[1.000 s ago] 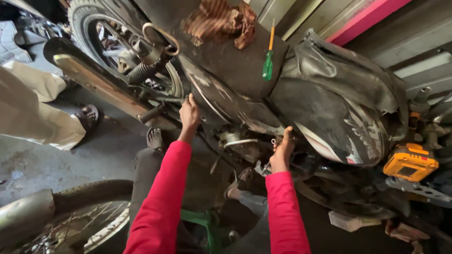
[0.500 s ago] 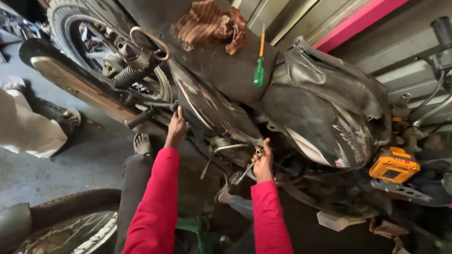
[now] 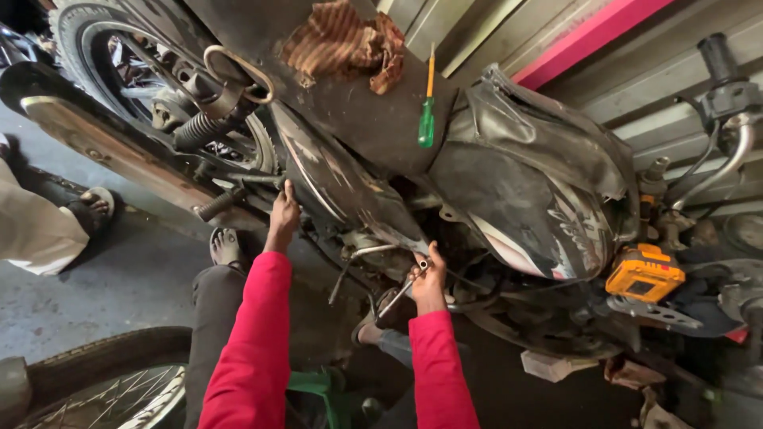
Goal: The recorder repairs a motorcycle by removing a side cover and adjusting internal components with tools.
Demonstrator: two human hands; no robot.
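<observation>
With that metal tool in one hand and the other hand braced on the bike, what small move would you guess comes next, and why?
Probably a short turn of the wrench. The right hand grips its upper end close under the motorcycle's side panel, its shaft angling down toward the engine area, while the left hand presses against the frame, as if to steady the bike. Which fastener it sits on is too hidden to tell.

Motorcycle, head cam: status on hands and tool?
Left hand braced on the motorcycle side panel. Right hand grips a metal wrench at the engine. Screwdriver, rag on seat.
</observation>
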